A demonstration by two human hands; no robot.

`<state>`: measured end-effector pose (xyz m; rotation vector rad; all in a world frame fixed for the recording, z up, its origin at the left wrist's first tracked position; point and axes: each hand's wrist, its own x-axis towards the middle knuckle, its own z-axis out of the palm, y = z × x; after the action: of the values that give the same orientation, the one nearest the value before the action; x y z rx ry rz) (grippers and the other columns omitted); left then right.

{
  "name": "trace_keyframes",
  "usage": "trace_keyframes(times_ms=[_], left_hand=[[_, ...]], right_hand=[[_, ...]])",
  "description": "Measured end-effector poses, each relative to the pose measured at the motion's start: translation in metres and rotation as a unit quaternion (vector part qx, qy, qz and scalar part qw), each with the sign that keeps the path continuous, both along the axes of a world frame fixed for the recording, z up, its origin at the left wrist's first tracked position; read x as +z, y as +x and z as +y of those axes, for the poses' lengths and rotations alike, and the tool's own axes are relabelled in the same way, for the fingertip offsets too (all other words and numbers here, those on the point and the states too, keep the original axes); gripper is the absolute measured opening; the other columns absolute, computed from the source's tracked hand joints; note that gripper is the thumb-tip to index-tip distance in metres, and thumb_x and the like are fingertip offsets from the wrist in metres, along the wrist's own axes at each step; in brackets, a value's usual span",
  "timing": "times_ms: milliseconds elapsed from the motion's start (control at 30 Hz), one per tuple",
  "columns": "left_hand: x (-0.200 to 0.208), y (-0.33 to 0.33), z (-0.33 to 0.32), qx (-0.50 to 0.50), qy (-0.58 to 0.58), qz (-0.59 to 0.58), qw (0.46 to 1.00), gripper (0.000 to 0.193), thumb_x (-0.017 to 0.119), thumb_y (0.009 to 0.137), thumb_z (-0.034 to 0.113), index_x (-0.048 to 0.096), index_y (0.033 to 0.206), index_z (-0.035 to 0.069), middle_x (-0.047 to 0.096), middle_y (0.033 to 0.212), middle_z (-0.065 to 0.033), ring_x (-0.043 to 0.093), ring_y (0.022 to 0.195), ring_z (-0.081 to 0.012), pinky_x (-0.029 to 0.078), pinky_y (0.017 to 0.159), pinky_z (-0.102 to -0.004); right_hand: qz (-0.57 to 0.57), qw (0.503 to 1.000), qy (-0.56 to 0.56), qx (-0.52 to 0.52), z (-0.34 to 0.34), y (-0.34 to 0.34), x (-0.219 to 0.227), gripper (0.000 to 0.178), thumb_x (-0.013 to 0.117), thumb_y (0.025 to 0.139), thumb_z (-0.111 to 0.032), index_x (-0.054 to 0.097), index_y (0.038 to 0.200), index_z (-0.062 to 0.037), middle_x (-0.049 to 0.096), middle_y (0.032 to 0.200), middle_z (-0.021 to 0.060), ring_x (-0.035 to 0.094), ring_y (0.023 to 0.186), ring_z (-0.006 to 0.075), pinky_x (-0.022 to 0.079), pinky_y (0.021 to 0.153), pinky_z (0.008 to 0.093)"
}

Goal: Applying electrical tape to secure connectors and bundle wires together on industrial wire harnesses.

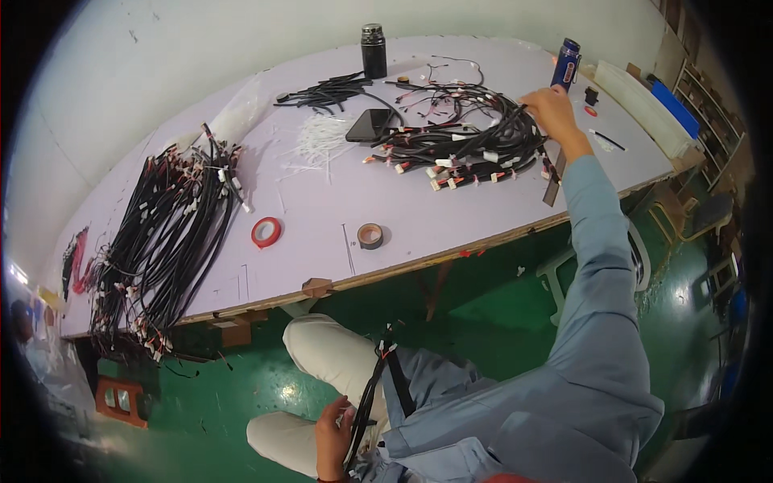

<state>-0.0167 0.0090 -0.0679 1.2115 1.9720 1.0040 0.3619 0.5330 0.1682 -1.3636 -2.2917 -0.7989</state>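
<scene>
Low over my lap, my left hand is closed around a black wire harness with small white connectors at its upper end. My right arm stretches to the far right of the table, where my right hand has its fingers bent onto the right end of a coiled pile of wire harnesses. Its fingertips meet the black cables there; exactly which strand they pinch is hard to see. White and orange connectors stick out along the pile's front.
A second harness heap hangs over the table's left edge. Between lie red tape, brown tape, white cable ties, a phone and black tubing. A black flask and a blue bottle stand farther back.
</scene>
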Motion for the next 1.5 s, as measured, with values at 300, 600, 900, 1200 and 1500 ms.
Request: trace_keyframes(times_ms=[300, 600, 900, 1200, 1500], left_hand=[[0.011, -0.012, -0.005, 0.018, 0.006, -0.022, 1.0, 0.027, 0.057, 0.088, 0.008, 0.057, 0.114, 0.0, 0.065, 0.095, -0.0121, 0.062, 0.086, -0.0174, 0.048, 0.077, -0.0291], [0.009, -0.009, -0.01, 0.044, 0.033, -0.064, 0.996, 0.024, 0.059, 0.086, 0.008, 0.059, 0.109, 0.0, 0.064, 0.093, -0.0122, 0.063, 0.083, -0.0202, 0.049, 0.074, -0.0301], [0.01, -0.004, -0.007, 0.024, 0.02, -0.09, 0.995, 0.026, 0.057, 0.088, 0.008, 0.057, 0.113, -0.001, 0.065, 0.096, -0.0109, 0.061, 0.089, -0.0167, 0.048, 0.08, -0.0282], [0.016, -0.003, -0.009, 0.045, 0.038, -0.105, 0.993, 0.027, 0.058, 0.088, 0.008, 0.057, 0.113, -0.001, 0.065, 0.096, -0.0103, 0.06, 0.089, -0.0152, 0.047, 0.081, -0.0275], [0.011, -0.011, -0.015, 0.058, 0.052, -0.123, 0.989, 0.028, 0.057, 0.09, 0.012, 0.056, 0.114, -0.001, 0.065, 0.097, -0.0103, 0.059, 0.09, -0.0153, 0.046, 0.08, -0.0267]], right_hand=[[0.28, 0.922, 0.145, 0.224, 0.014, -0.045, 0.079, 0.018, 0.062, 0.078, -0.015, 0.07, 0.094, -0.0168, 0.067, 0.091, 0.0094, 0.062, 0.079, 0.0299, 0.047, 0.073, 0.0363], [-0.288, 0.905, -0.314, 0.002, -0.093, -0.111, 0.013, 0.026, 0.075, 0.056, -0.02, 0.068, 0.079, -0.0101, 0.067, 0.08, 0.0081, 0.065, 0.077, 0.0275, 0.049, 0.062, 0.04], [0.241, 0.924, -0.2, 0.22, -0.111, -0.145, -0.045, 0.014, 0.062, 0.077, -0.022, 0.063, 0.082, -0.0091, 0.062, 0.08, 0.0093, 0.061, 0.073, 0.0279, 0.047, 0.064, 0.04], [-0.034, 0.98, -0.186, 0.057, -0.048, -0.205, -0.05, 0.023, 0.07, 0.072, -0.03, 0.064, 0.082, -0.0104, 0.063, 0.081, 0.0101, 0.062, 0.08, 0.0286, 0.047, 0.065, 0.0415], [0.249, 0.928, -0.121, 0.252, -0.03, -0.171, -0.045, 0.017, 0.061, 0.081, -0.018, 0.064, 0.092, -0.0056, 0.063, 0.082, 0.0099, 0.061, 0.074, 0.0222, 0.047, 0.066, 0.0319]])
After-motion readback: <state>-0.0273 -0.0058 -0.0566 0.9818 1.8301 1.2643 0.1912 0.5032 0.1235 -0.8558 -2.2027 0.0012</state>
